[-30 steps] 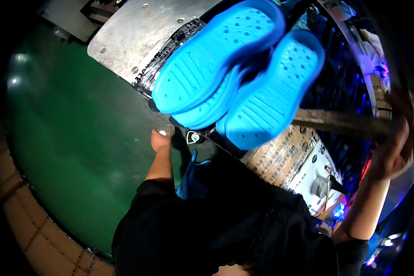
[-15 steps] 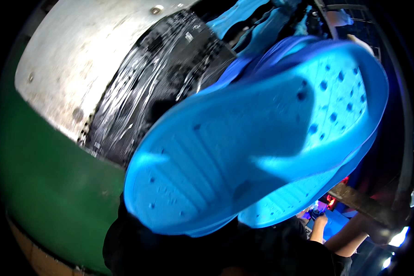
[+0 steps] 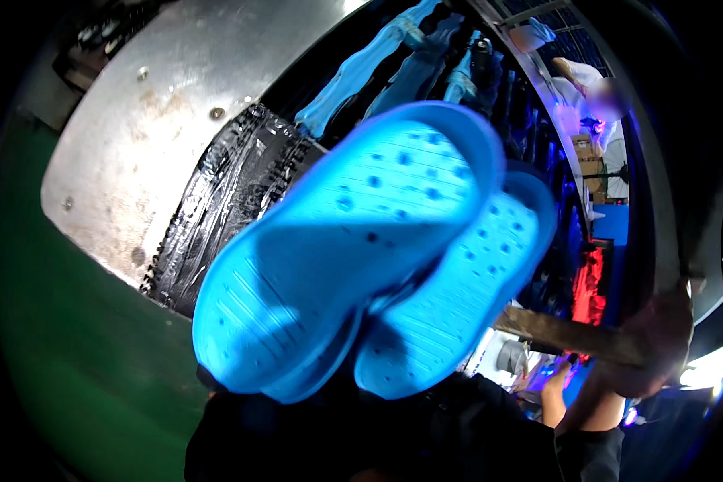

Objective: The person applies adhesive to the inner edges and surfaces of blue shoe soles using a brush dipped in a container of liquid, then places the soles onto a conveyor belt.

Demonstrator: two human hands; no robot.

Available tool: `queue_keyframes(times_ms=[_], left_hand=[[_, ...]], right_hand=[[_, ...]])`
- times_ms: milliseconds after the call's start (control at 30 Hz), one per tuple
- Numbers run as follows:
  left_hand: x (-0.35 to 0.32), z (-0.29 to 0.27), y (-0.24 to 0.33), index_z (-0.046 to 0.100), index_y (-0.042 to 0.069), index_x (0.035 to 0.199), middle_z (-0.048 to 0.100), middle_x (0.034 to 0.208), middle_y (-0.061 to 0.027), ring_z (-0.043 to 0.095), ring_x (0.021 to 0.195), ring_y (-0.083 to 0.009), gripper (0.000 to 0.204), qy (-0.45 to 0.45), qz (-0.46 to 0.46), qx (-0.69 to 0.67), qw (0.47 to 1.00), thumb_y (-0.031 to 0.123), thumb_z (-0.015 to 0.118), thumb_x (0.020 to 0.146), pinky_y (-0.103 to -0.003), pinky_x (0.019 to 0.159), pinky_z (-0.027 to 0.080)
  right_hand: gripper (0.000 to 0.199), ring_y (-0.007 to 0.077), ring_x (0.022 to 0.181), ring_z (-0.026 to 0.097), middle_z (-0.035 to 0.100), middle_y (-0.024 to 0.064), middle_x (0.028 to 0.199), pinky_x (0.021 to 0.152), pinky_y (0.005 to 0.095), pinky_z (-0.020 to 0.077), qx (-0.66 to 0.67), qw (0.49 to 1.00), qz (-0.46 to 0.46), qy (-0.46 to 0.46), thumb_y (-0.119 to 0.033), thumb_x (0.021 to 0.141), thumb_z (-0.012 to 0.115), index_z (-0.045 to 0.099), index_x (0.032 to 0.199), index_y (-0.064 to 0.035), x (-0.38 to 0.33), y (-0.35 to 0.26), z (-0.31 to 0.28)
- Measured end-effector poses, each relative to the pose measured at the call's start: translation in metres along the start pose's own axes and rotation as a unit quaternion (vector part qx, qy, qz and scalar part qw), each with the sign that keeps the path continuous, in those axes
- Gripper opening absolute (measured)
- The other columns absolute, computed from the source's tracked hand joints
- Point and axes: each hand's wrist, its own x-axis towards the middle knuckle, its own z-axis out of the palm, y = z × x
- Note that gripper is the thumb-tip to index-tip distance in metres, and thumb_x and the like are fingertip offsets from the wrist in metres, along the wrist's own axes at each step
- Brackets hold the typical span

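Rear shoe (image 3: pixel 450 297) less covered by front shoe (image 3: pixel 321 249) now, so both insides show; right hand (image 3: pixel 657 345) at brown bar (image 3: pixel 566 332), 4 o'clock, grip too blurred to tell; left hand hidden.

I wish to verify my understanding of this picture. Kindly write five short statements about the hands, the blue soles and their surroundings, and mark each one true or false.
1. The blue shoe soles have small holes in them. True.
2. The floor at the left is bright red. False: it is green.
3. The right hand is at one end of a brown bar. True.
4. The grey metal plate is at the lower right of the picture. False: it is at the upper left.
5. The left hand is in plain sight on the plate. False: it cannot be seen.
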Motion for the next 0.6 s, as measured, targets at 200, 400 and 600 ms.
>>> queue_keyframes(times_ms=[200,400,600], left_hand=[[-0.032,-0.174,0.201,0.055,-0.001,0.111,0.061,0.099,-0.0115,0.059,0.100,-0.0213,0.027,0.048,0.133,-0.346,0.928,0.016,0.044,0.094,-0.033,0.087,0.046],[-0.094,-0.228,0.380,0.041,0.001,0.133,0.055,0.120,-0.0183,0.052,0.110,-0.0247,0.051,-0.313,0.239,-0.373,0.840,0.031,0.050,0.093,-0.035,0.098,0.038],[-0.120,-0.204,0.425,0.032,0.003,0.138,0.050,0.125,-0.0129,0.049,0.112,-0.0210,0.079,-0.601,0.220,-0.148,0.754,0.037,0.070,0.077,-0.032,0.095,0.039]], right_hand=[[0.030,0.0309,0.099,0.050,0.054,0.0130,0.098,0.091,0.0498,0.0379,0.107,0.991,0.018,0.073,-0.039,0.086,0.049,0.059,0.089,-0.0108,-0.018,-0.034,-0.007],[0.045,0.0285,0.104,0.050,0.052,0.0162,0.114,0.090,0.0373,0.0403,0.446,0.808,0.286,-0.257,-0.015,0.079,0.062,0.053,0.121,-0.0027,-0.096,-0.079,0.010],[0.072,0.0223,0.125,0.036,0.041,0.0144,0.135,0.105,0.0340,0.0288,0.716,0.408,0.474,-0.311,-0.042,0.086,0.060,0.030,0.138,-0.0013,-0.102,-0.112,0.085]])
